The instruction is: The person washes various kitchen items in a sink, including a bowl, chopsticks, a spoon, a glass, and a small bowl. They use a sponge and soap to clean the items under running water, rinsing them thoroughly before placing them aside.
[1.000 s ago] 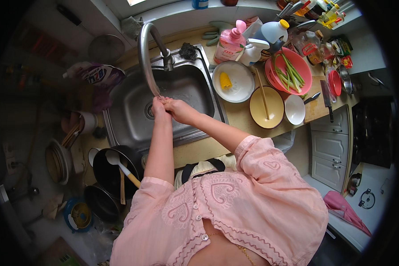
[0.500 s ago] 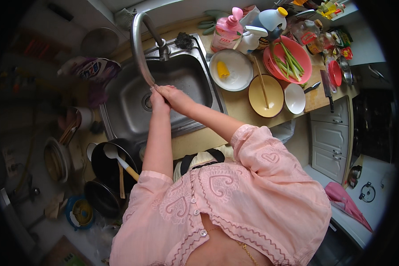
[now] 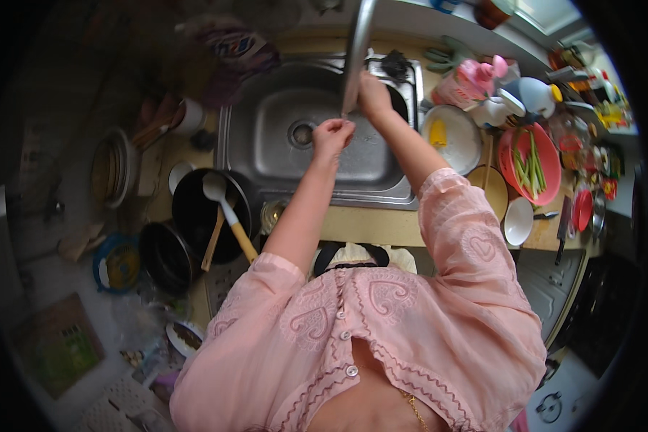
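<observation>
Head view: the two hands are apart from each other, over the metal sink (image 3: 266, 137). The left hand (image 3: 331, 139) is just below the end of the tap (image 3: 354, 61), its fingers bent inward; I cannot tell if something is pinched between them. The right hand (image 3: 374, 96) is farther from the body, close beside the right side of the tap. Its fingers are partly hidden, so I cannot tell whether they grasp the tap or only touch it. The tap stands at the far edge of the sink, and its spout comes down between the hands. The drain (image 3: 302, 133) is to the left of the left hand. A black scrubber (image 3: 395, 65) lies on the far right corner of the sink. To the right, a white bowl (image 3: 462, 147) has a yellow piece (image 3: 438, 132) inside, and a pink basin (image 3: 553, 162) contains green stalks (image 3: 531, 169).
</observation>
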`<state>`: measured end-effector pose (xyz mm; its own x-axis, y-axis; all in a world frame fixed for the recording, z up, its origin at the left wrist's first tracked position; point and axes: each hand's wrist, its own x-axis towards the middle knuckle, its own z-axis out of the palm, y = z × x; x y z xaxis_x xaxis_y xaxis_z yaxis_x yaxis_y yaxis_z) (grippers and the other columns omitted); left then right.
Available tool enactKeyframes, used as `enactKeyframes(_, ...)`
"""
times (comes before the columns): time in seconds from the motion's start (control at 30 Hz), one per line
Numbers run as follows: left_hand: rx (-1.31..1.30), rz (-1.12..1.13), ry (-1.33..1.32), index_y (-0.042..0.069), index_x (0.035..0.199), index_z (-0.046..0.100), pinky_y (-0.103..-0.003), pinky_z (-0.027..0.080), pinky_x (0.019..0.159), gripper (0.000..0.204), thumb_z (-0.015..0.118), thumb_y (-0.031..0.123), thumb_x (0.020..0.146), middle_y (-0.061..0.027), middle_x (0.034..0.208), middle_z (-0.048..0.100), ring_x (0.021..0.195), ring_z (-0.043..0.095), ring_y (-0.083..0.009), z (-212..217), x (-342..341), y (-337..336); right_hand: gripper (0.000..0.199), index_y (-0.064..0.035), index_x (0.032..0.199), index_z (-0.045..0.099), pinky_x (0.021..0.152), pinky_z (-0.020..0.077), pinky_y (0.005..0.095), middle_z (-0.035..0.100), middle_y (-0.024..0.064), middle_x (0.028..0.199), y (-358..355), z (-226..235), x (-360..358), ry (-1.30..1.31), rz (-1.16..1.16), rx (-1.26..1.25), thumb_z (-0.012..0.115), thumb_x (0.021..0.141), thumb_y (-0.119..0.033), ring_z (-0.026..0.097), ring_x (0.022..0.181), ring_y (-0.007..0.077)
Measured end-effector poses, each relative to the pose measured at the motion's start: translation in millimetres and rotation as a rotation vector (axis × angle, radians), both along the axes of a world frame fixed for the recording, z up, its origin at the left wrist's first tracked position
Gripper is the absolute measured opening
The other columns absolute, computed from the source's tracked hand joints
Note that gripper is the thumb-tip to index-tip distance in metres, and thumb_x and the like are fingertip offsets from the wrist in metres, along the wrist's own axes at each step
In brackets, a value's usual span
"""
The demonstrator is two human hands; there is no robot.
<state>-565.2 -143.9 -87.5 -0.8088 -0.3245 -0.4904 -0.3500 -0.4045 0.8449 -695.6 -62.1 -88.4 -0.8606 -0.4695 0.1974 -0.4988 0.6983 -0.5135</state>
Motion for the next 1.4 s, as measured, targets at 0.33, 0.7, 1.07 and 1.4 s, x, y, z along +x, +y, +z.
enactKeyframes(0.33, -0.058, 0.087, 0.033, 0.001, 0.074, 0.062, -0.023, 0.045, 0.062, 0.011, 0.07, 0.004, 0.067, -0.006, 0.07, 0.063, 0.063, 0.056, -0.0108, -4.6, 5.1, 16.1, 0.02, -0.0115, 0.085, 0.054, 0.065, 0.0437, 0.039, 0.058, 0.0183, 0.079, -2.6, -1.8, -39.8, -0.028, 0.007, -0.015, 0.048, 0.082, -0.03, 0.056, 0.075, 0.0363)
enactKeyframes(0.7, -0.06, -0.108, -0.02, 0.006, 0.105, 0.059, -0.038, 0.035, 0.089, 0.04, 0.04, 0.038, 0.091, -0.0059, 0.111, 0.057, 0.101, 0.051, -0.0173, -18.8, -6.7, 16.8, 0.024, -0.0026, 0.09, 0.058, 0.071, 0.0453, 0.0337, 0.058, 0.0141, 0.079, 59.8, 55.6, -16.9, 0.137, -0.187, -0.334, 0.062, 0.078, -0.023, 0.058, 0.079, 0.0277)
enactKeyframes(1.07, 0.022, -0.234, -0.163, 0.011, 0.106, 0.055, -0.058, 0.015, 0.095, 0.036, 0.039, 0.039, 0.089, -0.0037, 0.107, 0.059, 0.101, 0.051, -0.0217, 16.9, -21.4, 47.8, 0.035, 0.0019, 0.093, 0.051, 0.067, 0.0524, 0.0293, 0.061, 0.0122, 0.083, 201.6, 142.9, -42.8, -0.847, -0.525, -1.416, 0.055, 0.085, -0.032, 0.061, 0.074, 0.0191)
enactKeyframes(1.4, 0.043, -0.219, -0.095, 0.011, 0.099, 0.058, -0.052, 0.019, 0.095, 0.027, 0.043, 0.031, 0.088, -0.0033, 0.098, 0.062, 0.095, 0.055, -0.0173, 37.5, -10.3, 45.0, 0.021, 0.0056, 0.098, 0.047, 0.072, 0.0529, 0.0328, 0.06, 0.0202, 0.093, 212.7, 140.1, -72.1, -0.985, -0.608, -1.449, 0.048, 0.089, -0.014, 0.062, 0.079, 0.0243)
